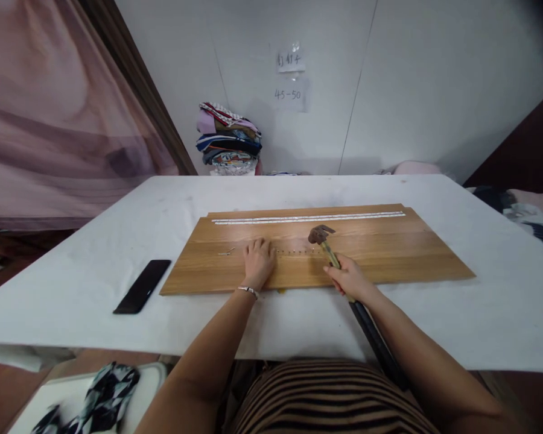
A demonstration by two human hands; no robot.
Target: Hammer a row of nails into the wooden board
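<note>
A wood-grain board point(380, 253) lies across the table. My left hand point(259, 263) rests on it, palm down and open, fingers lying on the wood; what is beneath the fingers is hidden. Just right of that hand runs a row of several small nails point(294, 252) standing in the board. To its left a few loose nails point(227, 252) lie flat. My right hand point(347, 276) is closed around the handle of a claw hammer point(321, 234). The rusty hammer head is above the board near the right end of the nail row, and the long dark handle end reaches back toward my body.
Two white measuring strips point(308, 219) run along the board's far side. A black phone point(142, 286) lies left of the board on the white-covered table point(72, 283). Folded clothes point(230, 141) are stacked behind the table's far edge. Paper signs point(290, 93) hang on the wall.
</note>
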